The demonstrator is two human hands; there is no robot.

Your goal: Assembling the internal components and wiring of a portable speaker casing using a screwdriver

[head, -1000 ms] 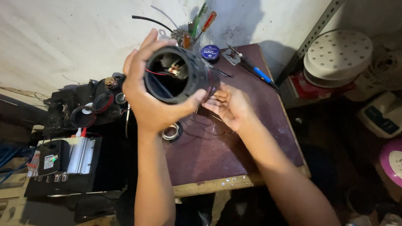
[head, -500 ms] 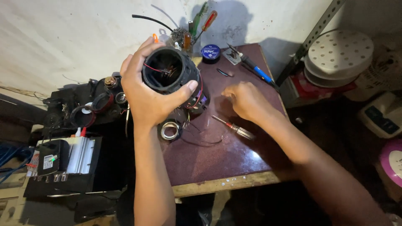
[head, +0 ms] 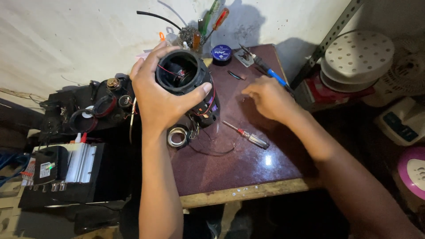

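The left hand (head: 161, 95) is grasping a black cylindrical motor housing (head: 188, 84), fingers and thumb wrapped round its body, and is holding it up above the far left part of the desk (head: 248, 166) with its open end facing the camera. Red wires are showing inside the opening and along its lower right side, and thin dark wires are trailing down from it onto the desk. Just below the housing, a small roll of tape (head: 178, 137) is lying on the desk near its left edge.

The right hand (head: 268, 98) is hovering over the middle of the desk, grasping nothing, its fingers loosely curled and pointing left. A screwdriver (head: 247, 135) with a red and clear handle is lying on the desk just near of that hand, apart from it. Far of the hand, a blue-handled soldering iron (head: 265, 71) is resting on the desk, with a round blue tin (head: 221, 54) to its left. More screwdrivers are standing in a holder (head: 199, 33) at the far edge. To the left of the desk, a black device with red rings (head: 93, 113) is sitting.
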